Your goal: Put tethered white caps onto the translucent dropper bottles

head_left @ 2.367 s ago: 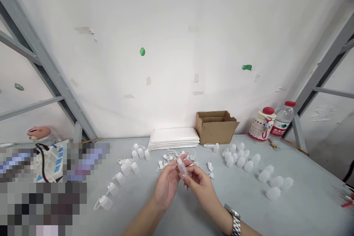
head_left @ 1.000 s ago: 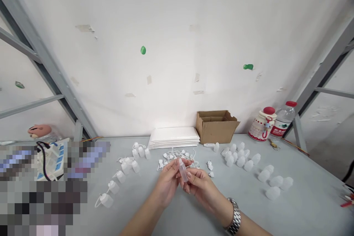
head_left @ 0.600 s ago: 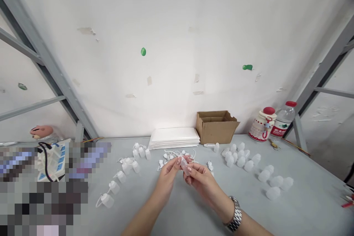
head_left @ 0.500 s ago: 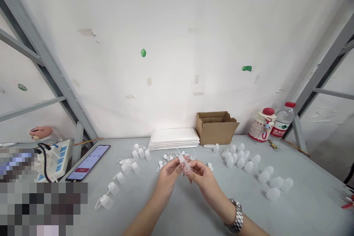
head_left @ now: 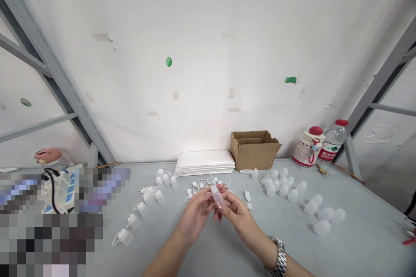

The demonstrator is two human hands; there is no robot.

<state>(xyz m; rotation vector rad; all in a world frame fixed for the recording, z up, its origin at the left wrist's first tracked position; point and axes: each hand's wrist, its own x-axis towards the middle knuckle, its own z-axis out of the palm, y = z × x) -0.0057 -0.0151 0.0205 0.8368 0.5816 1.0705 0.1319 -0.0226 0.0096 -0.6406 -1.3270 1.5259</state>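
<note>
A small translucent plastic bottle (head_left: 218, 198) with a white top is held in front of me, tilted with the top toward the upper left. My right hand (head_left: 236, 210) grips its lower body between thumb and fingers. Around the neck and top, the fingers of my left hand (head_left: 196, 209) are curled, partly hidden behind the bottle. Just beyond both hands lies a pile of white caps with thin loops (head_left: 204, 182). A few loose white caps (head_left: 247, 195) rest right of the pile.
Several translucent bottles (head_left: 283, 190) stand or lie on the right. On the left are several capped bottles with loops (head_left: 133, 221). A stack of white envelopes (head_left: 204, 162) and a cardboard box (head_left: 255, 156) sit against the wall, with a red-lidded jar (head_left: 308, 149) and water bottle (head_left: 334, 140) beside them.
The bottle stays between my hands, turned slightly so more of its body shows. My left thumb has lifted off its front, and my right hand has shifted a little lower.
</note>
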